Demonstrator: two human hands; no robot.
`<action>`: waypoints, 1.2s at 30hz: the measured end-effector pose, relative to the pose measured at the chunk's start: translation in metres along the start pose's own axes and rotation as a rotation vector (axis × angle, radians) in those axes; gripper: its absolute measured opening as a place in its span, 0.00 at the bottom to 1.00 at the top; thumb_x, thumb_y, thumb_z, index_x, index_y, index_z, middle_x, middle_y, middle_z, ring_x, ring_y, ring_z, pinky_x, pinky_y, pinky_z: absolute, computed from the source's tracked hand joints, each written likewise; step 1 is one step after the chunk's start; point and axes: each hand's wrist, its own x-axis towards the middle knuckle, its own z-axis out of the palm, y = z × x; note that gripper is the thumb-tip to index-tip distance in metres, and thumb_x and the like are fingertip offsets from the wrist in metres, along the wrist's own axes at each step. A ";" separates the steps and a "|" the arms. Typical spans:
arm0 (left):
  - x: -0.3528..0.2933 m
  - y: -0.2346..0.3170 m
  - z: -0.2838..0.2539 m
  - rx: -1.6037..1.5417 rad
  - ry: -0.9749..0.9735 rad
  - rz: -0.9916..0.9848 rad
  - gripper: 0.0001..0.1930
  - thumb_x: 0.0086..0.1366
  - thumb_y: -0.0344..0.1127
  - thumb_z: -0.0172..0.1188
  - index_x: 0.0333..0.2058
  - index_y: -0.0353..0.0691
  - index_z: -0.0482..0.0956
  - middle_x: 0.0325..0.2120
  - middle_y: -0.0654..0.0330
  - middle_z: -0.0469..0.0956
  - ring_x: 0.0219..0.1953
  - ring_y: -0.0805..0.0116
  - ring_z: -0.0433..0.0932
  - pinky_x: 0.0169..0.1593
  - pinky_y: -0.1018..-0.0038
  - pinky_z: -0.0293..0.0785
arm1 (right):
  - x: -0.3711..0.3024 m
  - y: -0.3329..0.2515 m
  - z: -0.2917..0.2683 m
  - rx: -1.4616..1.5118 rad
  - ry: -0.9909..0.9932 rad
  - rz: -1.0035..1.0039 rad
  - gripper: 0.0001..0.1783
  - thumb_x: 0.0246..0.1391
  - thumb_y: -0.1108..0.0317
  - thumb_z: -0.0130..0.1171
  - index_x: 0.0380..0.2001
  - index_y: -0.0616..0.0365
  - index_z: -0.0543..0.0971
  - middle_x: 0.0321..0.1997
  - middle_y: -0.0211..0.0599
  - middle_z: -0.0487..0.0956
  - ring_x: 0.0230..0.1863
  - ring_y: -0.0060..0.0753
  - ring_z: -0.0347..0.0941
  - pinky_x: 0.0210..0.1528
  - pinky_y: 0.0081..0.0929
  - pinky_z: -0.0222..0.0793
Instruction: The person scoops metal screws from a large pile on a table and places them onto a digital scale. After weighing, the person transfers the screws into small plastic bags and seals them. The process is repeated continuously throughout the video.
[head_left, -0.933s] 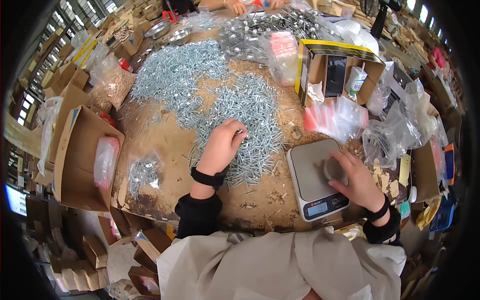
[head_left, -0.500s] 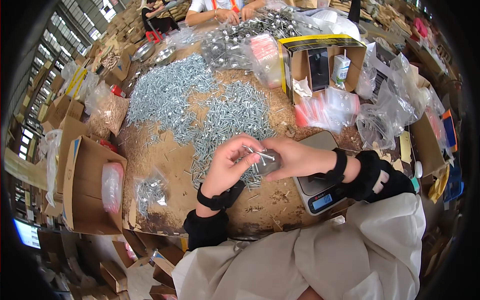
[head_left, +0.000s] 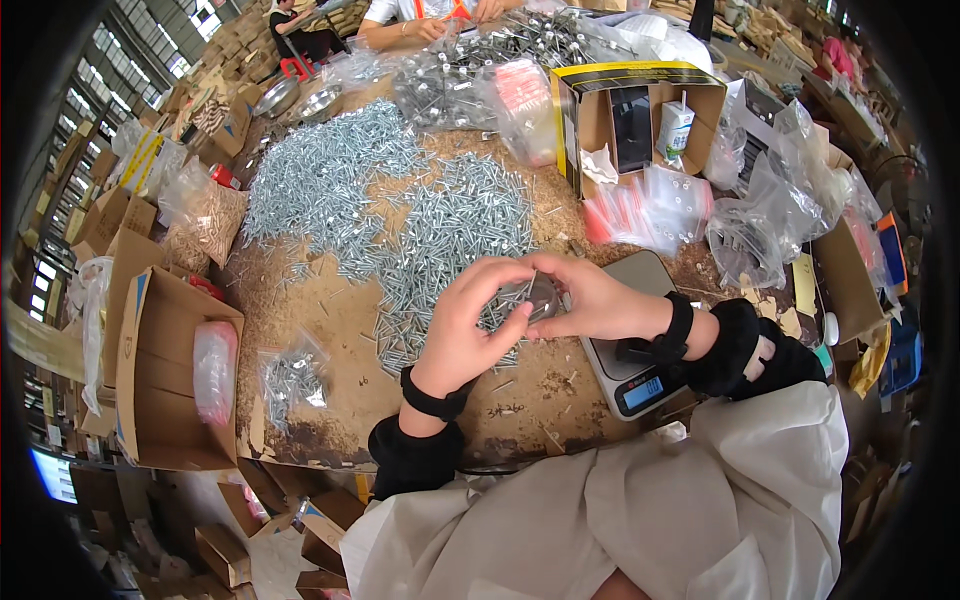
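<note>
My left hand [head_left: 468,322] and my right hand [head_left: 598,303] meet above the near edge of a pile of silver screws [head_left: 455,235]. Between them is a small clear plastic bag [head_left: 543,296], gripped in the curled fingers and thumb of my right hand. My left fingertips and thumb are bent around the bag's left side, touching it. Any screws within the bag are too hard to make out. Under my right wrist sits a digital scale [head_left: 640,275] with a lit display. A filled bag of screws [head_left: 296,380] lies on the table to the left.
A second screw heap [head_left: 335,185] spreads farther left. An open carton [head_left: 178,450] stands at the left edge. Behind the scale are zip bags [head_left: 650,215] and a box [head_left: 640,75] holding a phone and a drink carton. Across the table, another person's hands [head_left: 430,30] work beside bagged hardware.
The screws that stuck out of my left fingers no longer show there. My left hand has opened its curl somewhat and turned against the bag. The view has shifted slightly.
</note>
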 end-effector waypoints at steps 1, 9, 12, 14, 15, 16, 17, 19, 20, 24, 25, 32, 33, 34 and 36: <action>0.001 0.000 -0.001 -0.014 0.024 -0.018 0.11 0.61 0.22 0.60 0.43 0.34 0.79 0.42 0.54 0.80 0.44 0.61 0.80 0.50 0.70 0.75 | 0.000 0.005 0.001 0.005 0.010 -0.040 0.38 0.45 0.66 0.75 0.59 0.60 0.71 0.52 0.41 0.76 0.54 0.36 0.73 0.57 0.34 0.68; -0.004 -0.029 -0.017 0.221 0.176 -0.113 0.07 0.65 0.26 0.57 0.41 0.35 0.78 0.38 0.52 0.80 0.42 0.52 0.79 0.47 0.65 0.74 | -0.020 -0.013 -0.014 -0.170 0.058 -0.118 0.42 0.43 0.67 0.75 0.64 0.56 0.69 0.57 0.40 0.77 0.59 0.40 0.71 0.62 0.36 0.65; -0.015 -0.047 -0.024 0.505 0.052 -0.168 0.11 0.60 0.30 0.63 0.41 0.37 0.79 0.38 0.52 0.79 0.44 0.47 0.76 0.50 0.61 0.71 | -0.046 -0.020 -0.032 -0.368 0.069 -0.078 0.41 0.42 0.68 0.75 0.62 0.55 0.71 0.57 0.39 0.77 0.60 0.44 0.69 0.65 0.39 0.62; -0.023 -0.053 -0.024 0.618 -0.050 -0.257 0.15 0.57 0.33 0.67 0.42 0.37 0.79 0.38 0.52 0.79 0.45 0.48 0.75 0.52 0.61 0.71 | -0.067 -0.021 -0.041 -0.519 0.099 -0.046 0.41 0.40 0.68 0.75 0.61 0.54 0.73 0.57 0.39 0.77 0.61 0.46 0.68 0.67 0.41 0.59; -0.026 -0.053 -0.022 0.679 -0.139 -0.333 0.20 0.52 0.38 0.71 0.44 0.40 0.80 0.39 0.54 0.77 0.48 0.50 0.74 0.53 0.60 0.68 | -0.078 -0.017 -0.042 -0.521 0.131 0.020 0.41 0.39 0.68 0.75 0.61 0.53 0.73 0.56 0.37 0.77 0.63 0.47 0.65 0.69 0.45 0.55; -0.028 -0.051 -0.019 0.700 -0.156 -0.337 0.21 0.52 0.39 0.72 0.44 0.40 0.80 0.40 0.55 0.77 0.49 0.50 0.74 0.54 0.59 0.67 | -0.084 -0.014 -0.043 -0.552 0.139 0.038 0.42 0.38 0.68 0.75 0.61 0.53 0.73 0.56 0.37 0.77 0.63 0.46 0.65 0.70 0.46 0.53; -0.028 -0.049 -0.014 0.720 -0.174 -0.340 0.21 0.51 0.39 0.72 0.44 0.41 0.80 0.40 0.55 0.76 0.50 0.51 0.73 0.55 0.58 0.66 | -0.090 -0.011 -0.044 -0.584 0.148 0.057 0.42 0.38 0.67 0.76 0.61 0.53 0.73 0.55 0.37 0.77 0.63 0.46 0.65 0.71 0.46 0.52; -0.026 -0.049 -0.008 0.737 -0.201 -0.326 0.22 0.49 0.40 0.73 0.43 0.42 0.80 0.41 0.57 0.75 0.51 0.53 0.72 0.58 0.56 0.61 | -0.102 -0.009 -0.043 -0.658 0.134 0.145 0.46 0.38 0.65 0.76 0.64 0.53 0.69 0.59 0.39 0.74 0.66 0.48 0.63 0.74 0.53 0.45; -0.028 -0.052 -0.006 0.749 -0.212 -0.341 0.21 0.48 0.40 0.73 0.42 0.43 0.80 0.41 0.57 0.75 0.51 0.54 0.72 0.58 0.56 0.61 | -0.106 -0.010 -0.040 -0.680 0.152 0.138 0.48 0.39 0.64 0.76 0.65 0.54 0.67 0.61 0.40 0.72 0.68 0.48 0.61 0.75 0.55 0.42; -0.027 -0.052 -0.006 0.790 -0.225 -0.338 0.19 0.48 0.41 0.72 0.38 0.43 0.81 0.38 0.58 0.77 0.48 0.55 0.73 0.60 0.53 0.56 | -0.129 -0.019 -0.040 -0.738 0.282 0.146 0.51 0.45 0.59 0.73 0.70 0.54 0.59 0.67 0.46 0.66 0.73 0.51 0.56 0.77 0.57 0.35; -0.027 -0.052 -0.005 0.789 -0.235 -0.359 0.18 0.48 0.41 0.72 0.38 0.43 0.81 0.38 0.58 0.78 0.48 0.55 0.73 0.61 0.52 0.55 | -0.139 -0.019 -0.044 -0.732 0.336 0.170 0.50 0.46 0.59 0.73 0.70 0.54 0.59 0.67 0.46 0.66 0.73 0.51 0.56 0.77 0.56 0.35; -0.036 -0.076 -0.003 0.791 -0.166 -0.253 0.12 0.55 0.40 0.71 0.34 0.43 0.81 0.25 0.62 0.76 0.37 0.58 0.74 0.60 0.53 0.56 | -0.220 -0.004 -0.062 -0.834 0.723 0.285 0.27 0.49 0.69 0.68 0.55 0.58 0.76 0.53 0.46 0.75 0.57 0.54 0.69 0.62 0.43 0.63; -0.026 -0.058 -0.005 0.798 -0.286 -0.404 0.10 0.59 0.39 0.69 0.36 0.42 0.81 0.32 0.60 0.81 0.42 0.57 0.75 0.63 0.47 0.53 | -0.230 0.002 -0.063 -0.796 0.746 0.326 0.27 0.50 0.70 0.67 0.55 0.58 0.76 0.53 0.46 0.76 0.57 0.53 0.69 0.61 0.42 0.64; -0.024 -0.058 -0.003 0.782 -0.249 -0.383 0.10 0.59 0.39 0.69 0.36 0.42 0.82 0.31 0.61 0.80 0.42 0.57 0.76 0.63 0.47 0.53 | -0.240 0.007 -0.064 -0.758 0.768 0.366 0.27 0.50 0.70 0.67 0.55 0.59 0.76 0.53 0.47 0.76 0.56 0.53 0.70 0.61 0.40 0.66; -0.026 -0.061 -0.008 0.755 -0.170 -0.351 0.10 0.60 0.39 0.69 0.35 0.42 0.82 0.29 0.62 0.80 0.40 0.58 0.76 0.63 0.47 0.54 | -0.248 0.012 -0.069 -0.739 0.740 0.372 0.26 0.50 0.71 0.66 0.55 0.59 0.76 0.51 0.47 0.77 0.55 0.53 0.71 0.58 0.39 0.68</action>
